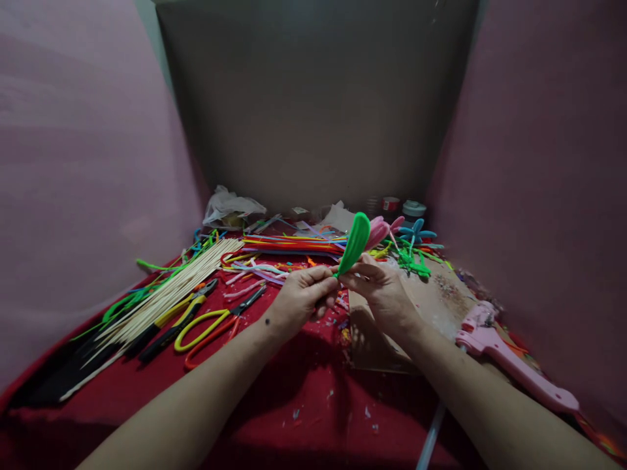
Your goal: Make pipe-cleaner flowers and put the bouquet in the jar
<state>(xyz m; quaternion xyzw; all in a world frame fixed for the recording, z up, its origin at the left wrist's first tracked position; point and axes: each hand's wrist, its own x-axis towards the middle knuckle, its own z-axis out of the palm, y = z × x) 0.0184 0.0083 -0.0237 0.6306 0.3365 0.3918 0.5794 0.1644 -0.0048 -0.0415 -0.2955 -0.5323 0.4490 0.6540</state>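
A green pipe-cleaner leaf stands tilted up between my two hands over the table. My left hand pinches the narrow base of the leaf. My right hand has its fingers closed at the same base, touching the leaf's lower edge from the right; part of its grip is hidden. Just behind the leaf show pink pipe-cleaner petals. A blue pipe-cleaner flower and a bent green pipe-cleaner piece lie farther right.
Left on the red cloth lie wooden skewers, pliers and scissors. Loose pipe cleaners stretch across behind. At right are cardboard and a pink glue gun. A plastic bag sits at the back.
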